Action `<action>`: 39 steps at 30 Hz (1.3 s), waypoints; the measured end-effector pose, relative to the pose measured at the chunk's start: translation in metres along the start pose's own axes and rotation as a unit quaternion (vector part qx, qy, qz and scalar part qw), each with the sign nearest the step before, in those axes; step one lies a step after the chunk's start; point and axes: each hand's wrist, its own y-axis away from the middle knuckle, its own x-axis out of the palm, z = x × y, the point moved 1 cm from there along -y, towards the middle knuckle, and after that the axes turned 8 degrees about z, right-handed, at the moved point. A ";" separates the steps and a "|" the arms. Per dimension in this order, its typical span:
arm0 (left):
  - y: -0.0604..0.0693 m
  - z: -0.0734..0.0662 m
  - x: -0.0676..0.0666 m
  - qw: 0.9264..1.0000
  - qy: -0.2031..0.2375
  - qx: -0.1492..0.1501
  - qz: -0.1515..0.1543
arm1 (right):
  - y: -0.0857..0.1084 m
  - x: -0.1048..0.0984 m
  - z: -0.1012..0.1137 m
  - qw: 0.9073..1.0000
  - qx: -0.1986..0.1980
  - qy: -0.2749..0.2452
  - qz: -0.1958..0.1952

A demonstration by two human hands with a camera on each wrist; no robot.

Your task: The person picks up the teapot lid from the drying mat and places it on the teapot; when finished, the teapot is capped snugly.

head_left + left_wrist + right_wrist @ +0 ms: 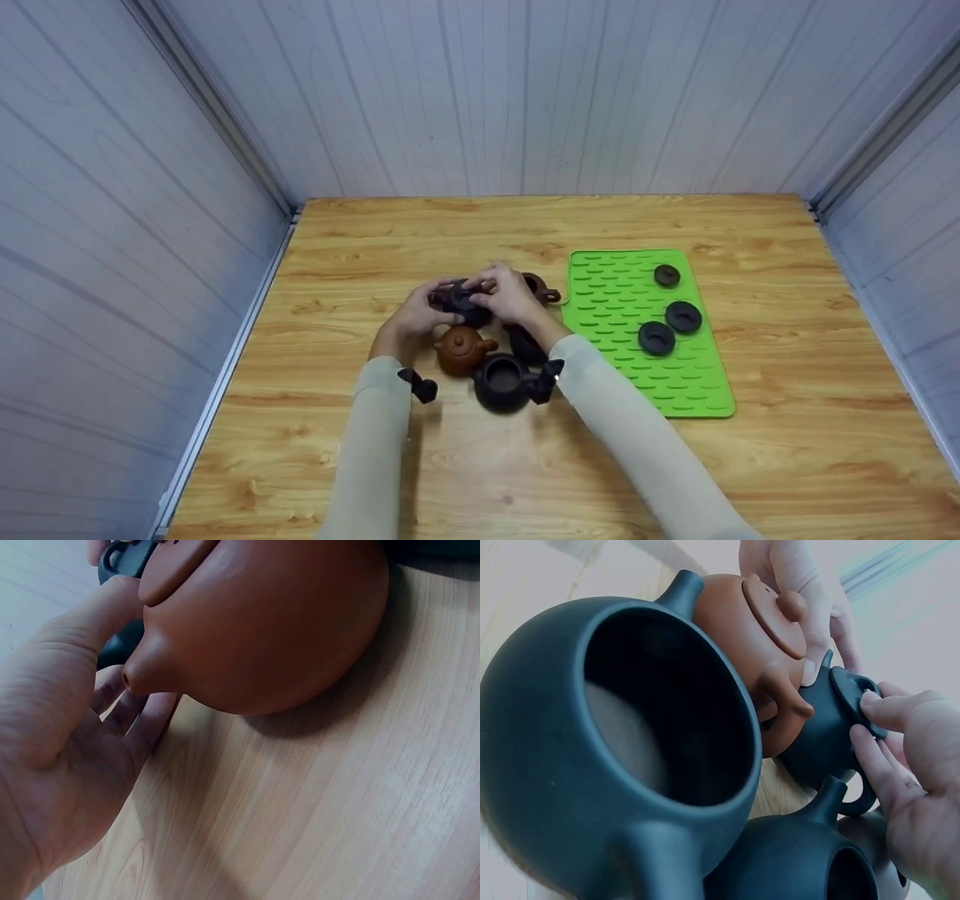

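My left hand is curled round the body of a small black teapot. On top of that pot, my right hand pinches the lid, which sits at the pot's mouth; whether it is fully seated I cannot tell. A reddish-brown teapot with its lid on stands right beside the left hand. Nearer me is a large black teapot with an open mouth. Another lidless black teapot lies under the right forearm, and a dark brown lidless teapot is partly hidden behind the right hand.
A green ridged mat lies to the right on the wooden table. It bears a small brown lid and two black lids, one farther and one nearer. Pale panel walls enclose the back and sides.
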 end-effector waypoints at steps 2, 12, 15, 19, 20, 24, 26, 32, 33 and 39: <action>0.000 0.000 0.000 1.000 0.000 0.001 0.002 | 0.002 -0.001 0.002 1.000 -0.003 0.006 0.002; -0.001 0.000 -0.003 1.000 -0.024 0.015 0.014 | 0.029 -0.011 0.044 1.000 0.018 -0.002 0.024; -0.001 -0.001 -0.002 1.000 -0.023 0.013 0.013 | 0.029 -0.012 0.044 0.999 0.023 0.000 0.023; 0.001 -0.003 -0.002 1.000 -0.014 0.005 0.012 | 0.029 -0.012 0.044 0.999 0.026 -0.003 0.025; 0.001 -0.003 -0.002 1.000 -0.014 0.004 0.013 | 0.029 -0.012 0.044 0.999 0.027 -0.005 0.025; 0.000 -0.001 -0.002 1.000 -0.018 0.003 0.012 | 0.030 -0.012 0.046 0.999 0.025 -0.005 0.025; 0.000 0.000 -0.002 1.000 -0.019 0.004 0.011 | 0.030 -0.011 0.046 0.999 0.023 -0.007 0.024; 0.000 0.001 -0.001 1.000 -0.008 -0.004 0.008 | 0.032 -0.011 0.044 1.000 0.013 -0.018 0.018; 0.000 0.001 -0.001 1.000 -0.011 -0.003 0.009 | 0.032 -0.011 0.043 1.000 0.011 -0.022 0.018; -0.001 0.000 -0.001 1.000 -0.023 0.012 0.014 | 0.037 -0.015 0.045 0.999 -0.002 -0.032 0.021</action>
